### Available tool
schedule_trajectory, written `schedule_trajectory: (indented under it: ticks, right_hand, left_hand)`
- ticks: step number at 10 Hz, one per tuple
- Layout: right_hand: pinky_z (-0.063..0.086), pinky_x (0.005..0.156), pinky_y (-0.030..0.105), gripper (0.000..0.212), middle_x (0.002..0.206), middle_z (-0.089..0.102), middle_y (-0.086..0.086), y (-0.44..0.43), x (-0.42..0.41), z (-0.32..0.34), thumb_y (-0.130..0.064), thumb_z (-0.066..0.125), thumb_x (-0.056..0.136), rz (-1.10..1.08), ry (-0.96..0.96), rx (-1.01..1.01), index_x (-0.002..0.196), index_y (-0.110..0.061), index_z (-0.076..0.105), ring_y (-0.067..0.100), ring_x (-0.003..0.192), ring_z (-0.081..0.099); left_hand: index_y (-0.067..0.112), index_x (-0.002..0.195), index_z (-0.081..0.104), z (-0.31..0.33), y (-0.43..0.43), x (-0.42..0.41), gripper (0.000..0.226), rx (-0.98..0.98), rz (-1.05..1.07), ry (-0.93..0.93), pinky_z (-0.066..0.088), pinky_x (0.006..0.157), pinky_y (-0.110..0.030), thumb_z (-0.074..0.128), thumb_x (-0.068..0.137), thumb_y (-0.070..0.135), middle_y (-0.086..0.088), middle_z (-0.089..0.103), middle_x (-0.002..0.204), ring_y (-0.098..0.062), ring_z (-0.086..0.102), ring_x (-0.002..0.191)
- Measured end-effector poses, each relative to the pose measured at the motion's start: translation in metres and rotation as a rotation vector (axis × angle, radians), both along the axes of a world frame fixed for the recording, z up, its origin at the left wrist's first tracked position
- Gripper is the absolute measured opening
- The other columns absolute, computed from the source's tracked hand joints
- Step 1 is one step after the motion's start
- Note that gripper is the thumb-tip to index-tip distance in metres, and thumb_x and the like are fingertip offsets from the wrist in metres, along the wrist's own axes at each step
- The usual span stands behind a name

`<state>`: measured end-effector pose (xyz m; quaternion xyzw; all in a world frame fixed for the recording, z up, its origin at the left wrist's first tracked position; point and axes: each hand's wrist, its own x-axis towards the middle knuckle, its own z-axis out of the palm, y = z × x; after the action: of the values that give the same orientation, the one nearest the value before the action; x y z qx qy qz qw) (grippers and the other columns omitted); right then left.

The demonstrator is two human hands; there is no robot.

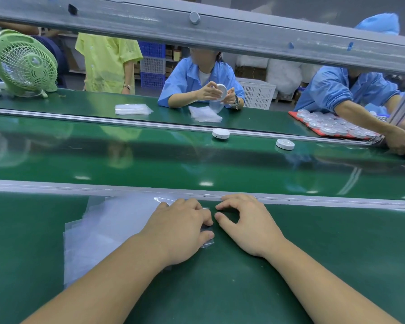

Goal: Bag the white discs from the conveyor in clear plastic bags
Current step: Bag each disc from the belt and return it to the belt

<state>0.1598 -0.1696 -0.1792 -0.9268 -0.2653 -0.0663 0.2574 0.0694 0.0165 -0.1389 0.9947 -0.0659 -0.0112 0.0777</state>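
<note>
Head view: left hand [180, 228] pinches flat, empty bags [108, 228]; right hand [246, 225] rests loosely curled, empty; red tray [302, 123] holds discs [327, 130].

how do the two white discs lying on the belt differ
The left disc sits right at the far rail; the right disc lies clear of it, further onto the belt. The left disc shows small dark dots on its side wall; the right disc shows faint marks on its top face. Both are white, round, lying flat and unbagged, and no hand touches them.
</note>
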Motion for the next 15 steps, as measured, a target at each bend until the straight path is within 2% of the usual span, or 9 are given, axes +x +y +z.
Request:
schedule_trajectory:
  ticks: [2,4,9,12,15]
  right_hand:
    - [0.032,0.112,0.026,0.047,0.120,0.055,-0.035,-0.0010,-0.0004,-0.0002,-0.069,0.044,0.081,0.003,-0.005,0.005,0.111,-0.043,0.070,-0.003,0.125,0.043]
    - [0.031,0.114,0.028,0.035,0.128,0.057,-0.030,-0.0018,-0.0002,-0.0002,-0.062,0.053,0.087,0.005,-0.003,-0.002,0.112,-0.043,0.070,-0.003,0.128,0.043]
    - [0.032,0.112,0.028,0.045,0.126,0.057,-0.032,-0.0019,-0.0016,0.0006,-0.067,0.046,0.082,0.001,-0.005,0.006,0.111,-0.044,0.070,-0.004,0.126,0.043]
    - [0.032,0.115,0.030,0.033,0.129,0.057,-0.030,-0.0025,-0.0010,0.0002,-0.060,0.055,0.088,0.007,0.000,0.010,0.112,-0.043,0.070,-0.002,0.128,0.043]
    - [0.030,0.113,0.027,0.036,0.125,0.056,-0.033,-0.0027,-0.0004,-0.0003,-0.063,0.052,0.086,0.007,-0.006,0.000,0.112,-0.044,0.070,-0.003,0.127,0.043]
  left_hand:
    - [0.043,0.130,0.053,-0.0002,-0.0005,0.0003,0.035,0.000,-0.002,0.003,0.034,0.103,-0.039,0.043,0.099,0.059,0.015,0.045,0.133,-0.013,0.041,0.127]
    - [0.043,0.130,0.053,-0.0003,-0.0009,0.0001,0.035,0.002,-0.006,0.008,0.034,0.103,-0.040,0.042,0.100,0.059,0.015,0.045,0.133,-0.013,0.040,0.127]
    - [0.042,0.130,0.053,0.0000,-0.0025,-0.0010,0.035,-0.008,-0.009,-0.005,0.034,0.104,-0.041,0.042,0.100,0.058,0.015,0.045,0.131,-0.014,0.041,0.126]
    - [0.043,0.129,0.054,-0.0009,-0.0026,-0.0007,0.034,-0.022,-0.007,-0.008,0.033,0.102,-0.038,0.042,0.100,0.057,0.016,0.045,0.130,-0.013,0.041,0.125]
    - [0.042,0.131,0.053,-0.0014,-0.0030,-0.0005,0.036,-0.011,-0.009,-0.011,0.033,0.104,-0.040,0.041,0.100,0.058,0.015,0.045,0.132,-0.013,0.040,0.126]
